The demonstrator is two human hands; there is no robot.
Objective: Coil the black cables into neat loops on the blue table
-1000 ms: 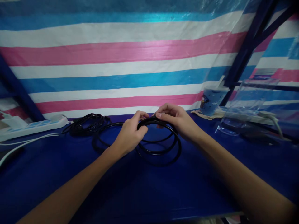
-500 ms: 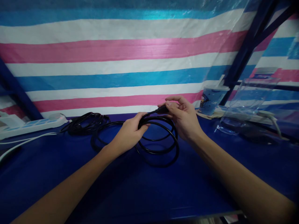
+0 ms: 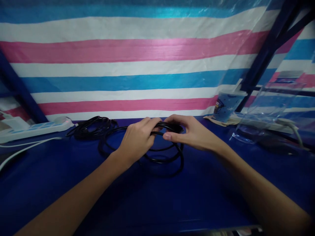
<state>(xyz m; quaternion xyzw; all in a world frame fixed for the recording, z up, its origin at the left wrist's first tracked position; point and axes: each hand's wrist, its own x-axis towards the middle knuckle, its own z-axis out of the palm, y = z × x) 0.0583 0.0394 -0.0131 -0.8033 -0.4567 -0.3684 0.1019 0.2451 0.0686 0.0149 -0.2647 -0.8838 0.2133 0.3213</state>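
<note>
A black cable (image 3: 161,161) hangs in loose loops between my hands over the blue table. My left hand (image 3: 140,136) is closed around the gathered upper strands of the loops. On the other side, my right hand (image 3: 188,131) curls around the same bundle, thumb in front and fingers behind, with the cable's dark plug end (image 3: 177,127) between them. The lower loops sag toward the tabletop. More turns of black cable lie behind and left of my left wrist; whether they join the held loops I cannot tell.
Another coiled black cable (image 3: 94,127) lies at the back left, beside a white power strip (image 3: 46,127) and white cords (image 3: 31,144). At the back right stand a blue cup (image 3: 227,105) with a straw and a clear plastic container (image 3: 265,108). A striped sheet (image 3: 133,68) hangs behind the table (image 3: 152,200).
My right hand has lowered from the raised plug end and now closes on the bundle near my left hand. The plug end now lies along the loops. The view has shifted slightly.
</note>
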